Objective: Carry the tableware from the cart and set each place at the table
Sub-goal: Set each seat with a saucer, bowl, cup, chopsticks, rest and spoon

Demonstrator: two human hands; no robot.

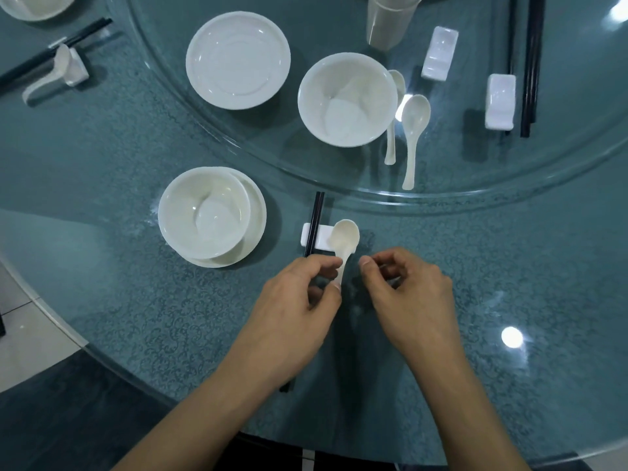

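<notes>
place setting, spoon step: left hand (299, 300) pinches spoon (345, 237) on rest (324, 246), right hand (407, 294) curled, empty; next likely squaring it beside chopsticks (316, 219).

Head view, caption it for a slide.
Left hand holds a white spoon on the rest beside black chopsticks; right hand hovers close.

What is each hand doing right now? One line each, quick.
Left hand: closed, pinching the handle of the spoon.
Right hand: closed, fingers curled, nothing visible in it.
</notes>
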